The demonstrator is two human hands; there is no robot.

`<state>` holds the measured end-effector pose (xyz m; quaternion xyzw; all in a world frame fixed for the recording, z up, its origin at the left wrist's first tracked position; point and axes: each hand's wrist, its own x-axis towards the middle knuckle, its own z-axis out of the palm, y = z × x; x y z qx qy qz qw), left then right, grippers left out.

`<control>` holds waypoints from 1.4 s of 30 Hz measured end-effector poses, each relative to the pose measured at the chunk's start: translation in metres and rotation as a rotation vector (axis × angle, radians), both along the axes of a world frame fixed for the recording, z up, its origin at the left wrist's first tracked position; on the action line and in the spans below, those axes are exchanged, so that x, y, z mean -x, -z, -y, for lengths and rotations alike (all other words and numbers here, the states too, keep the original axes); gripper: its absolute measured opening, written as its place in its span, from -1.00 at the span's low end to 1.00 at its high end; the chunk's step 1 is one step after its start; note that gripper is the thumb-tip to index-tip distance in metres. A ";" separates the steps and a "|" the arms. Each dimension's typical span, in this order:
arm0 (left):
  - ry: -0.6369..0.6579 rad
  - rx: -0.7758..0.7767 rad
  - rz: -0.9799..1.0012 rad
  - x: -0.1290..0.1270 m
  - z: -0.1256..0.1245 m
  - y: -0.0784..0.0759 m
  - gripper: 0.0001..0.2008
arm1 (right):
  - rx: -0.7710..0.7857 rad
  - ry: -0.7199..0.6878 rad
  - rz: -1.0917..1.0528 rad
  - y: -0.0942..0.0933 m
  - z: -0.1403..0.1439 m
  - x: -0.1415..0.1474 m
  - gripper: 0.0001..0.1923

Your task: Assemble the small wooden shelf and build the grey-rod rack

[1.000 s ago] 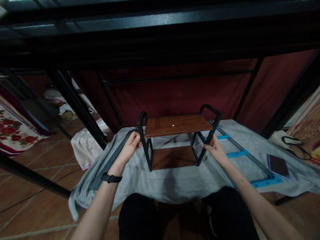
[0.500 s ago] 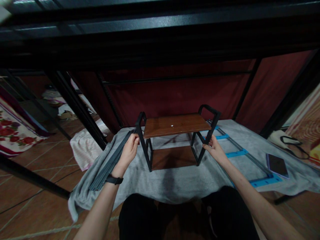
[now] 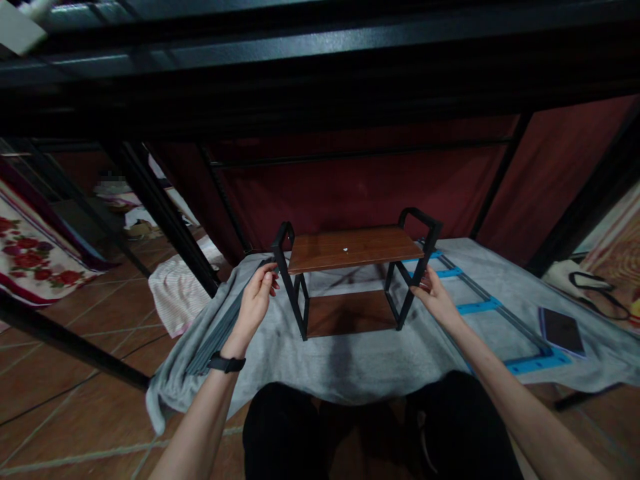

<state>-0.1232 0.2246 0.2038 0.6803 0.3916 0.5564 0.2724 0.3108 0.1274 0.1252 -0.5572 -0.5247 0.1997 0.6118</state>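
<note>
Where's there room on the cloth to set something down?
Bare cloth: between shelf and knees; a narrower strip between shelf and rods, beside the left hand. The right side is crowded with the blue-barred frame and phone.

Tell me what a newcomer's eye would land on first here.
First, the small two-tier shelf of brown wooden boards and black metal side frames, standing mid-view on the soft grey cloth, with the left hand close beside one side and the right hand at the other. Next, the bright blue and grey ladder-like frame lying on the cloth to the shelf's right, with a flat, dark-screened phone beside it.
</note>
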 end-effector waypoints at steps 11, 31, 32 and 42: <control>-0.182 0.093 0.155 0.029 -0.002 0.038 -0.61 | 0.020 0.062 0.022 -0.003 0.011 -0.016 -0.15; -0.004 -0.048 0.110 -0.025 0.000 -0.017 -0.50 | -0.033 -0.075 0.031 -0.008 -0.006 0.002 -0.34; -0.019 -0.047 0.113 -0.025 0.000 -0.016 -0.47 | -0.023 -0.089 0.022 -0.007 -0.005 0.002 -0.31; -0.076 -0.130 0.086 -0.027 -0.004 -0.012 -0.40 | 0.054 -0.145 -0.158 0.003 -0.006 0.004 -0.17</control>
